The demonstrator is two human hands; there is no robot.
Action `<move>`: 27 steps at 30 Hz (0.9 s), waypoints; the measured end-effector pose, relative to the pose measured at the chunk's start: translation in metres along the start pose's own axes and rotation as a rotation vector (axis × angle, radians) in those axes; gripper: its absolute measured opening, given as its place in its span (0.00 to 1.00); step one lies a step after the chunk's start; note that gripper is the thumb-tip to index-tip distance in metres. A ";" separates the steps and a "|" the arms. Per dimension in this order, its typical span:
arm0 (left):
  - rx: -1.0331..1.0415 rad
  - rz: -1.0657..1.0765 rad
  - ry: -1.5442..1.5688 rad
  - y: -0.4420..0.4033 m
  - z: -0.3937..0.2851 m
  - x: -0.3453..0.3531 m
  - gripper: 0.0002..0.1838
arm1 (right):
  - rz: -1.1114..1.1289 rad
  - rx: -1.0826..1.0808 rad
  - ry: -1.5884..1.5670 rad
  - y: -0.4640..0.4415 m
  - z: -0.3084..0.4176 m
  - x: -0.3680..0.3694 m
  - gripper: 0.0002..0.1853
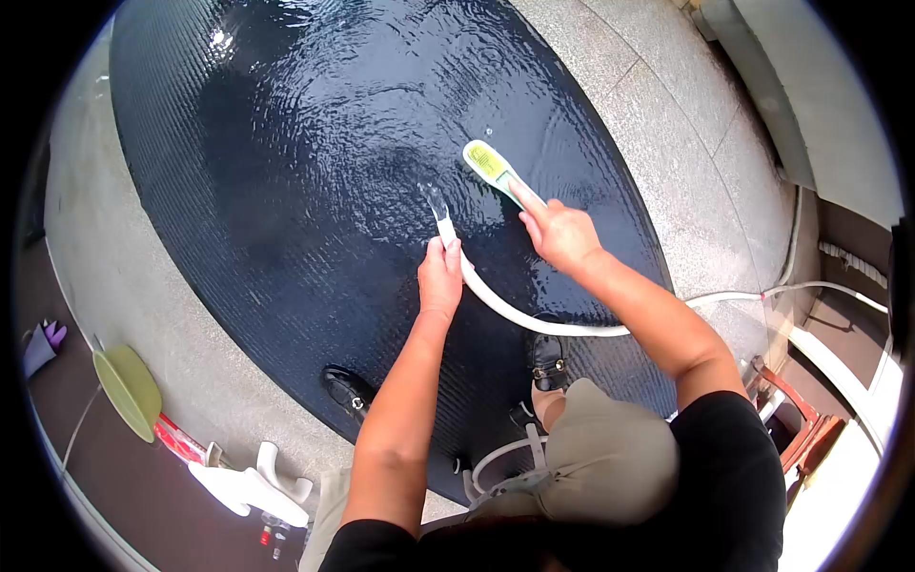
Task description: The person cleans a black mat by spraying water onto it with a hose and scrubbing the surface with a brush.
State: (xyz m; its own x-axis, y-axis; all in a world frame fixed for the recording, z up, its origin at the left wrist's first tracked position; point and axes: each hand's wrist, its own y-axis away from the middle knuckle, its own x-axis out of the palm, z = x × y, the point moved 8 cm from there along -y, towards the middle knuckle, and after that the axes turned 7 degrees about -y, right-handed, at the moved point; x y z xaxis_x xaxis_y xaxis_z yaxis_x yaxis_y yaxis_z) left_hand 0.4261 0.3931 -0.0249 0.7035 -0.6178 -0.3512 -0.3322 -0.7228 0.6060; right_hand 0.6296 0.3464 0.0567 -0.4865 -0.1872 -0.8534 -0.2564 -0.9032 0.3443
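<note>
My left hand point(440, 278) is closed around the end of a white hose point(505, 310), and clear water runs out of its mouth. In my right hand point(560, 233) is a white and green scrub brush point(488, 162), gripped by its handle with a finger stretched along it. The brush head is up and to the right of the hose mouth, with its yellow-green side facing me. Below both hands lies a dark ribbed mat point(286, 210), wet and rippling with water. From my left hand the hose curves right and passes beneath my right forearm.
Grey stone paving point(667, 143) surrounds the mat. At the left are an olive-green basin point(129, 391) and white plastic pieces point(253, 486). A wooden chair or stool point(805, 419) stands at the right. My black shoes point(348, 389) are on the mat near its lower edge.
</note>
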 end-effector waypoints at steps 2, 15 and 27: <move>0.108 0.010 -0.136 -0.018 -0.016 0.016 0.16 | 0.101 -0.025 0.021 0.017 -0.006 0.021 0.29; -0.085 0.272 -0.043 -0.047 -0.004 0.033 0.15 | 0.218 0.110 0.002 -0.025 0.003 -0.014 0.30; -0.107 0.258 0.056 -0.043 -0.016 0.028 0.16 | -0.033 0.178 -0.095 -0.146 -0.007 -0.033 0.26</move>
State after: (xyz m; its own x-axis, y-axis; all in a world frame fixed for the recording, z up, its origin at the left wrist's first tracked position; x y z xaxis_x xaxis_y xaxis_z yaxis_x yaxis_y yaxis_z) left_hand 0.4703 0.4115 -0.0494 0.6389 -0.7570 -0.1371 -0.4391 -0.5051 0.7430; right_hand 0.6893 0.4817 0.0321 -0.5500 -0.1141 -0.8273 -0.4124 -0.8243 0.3879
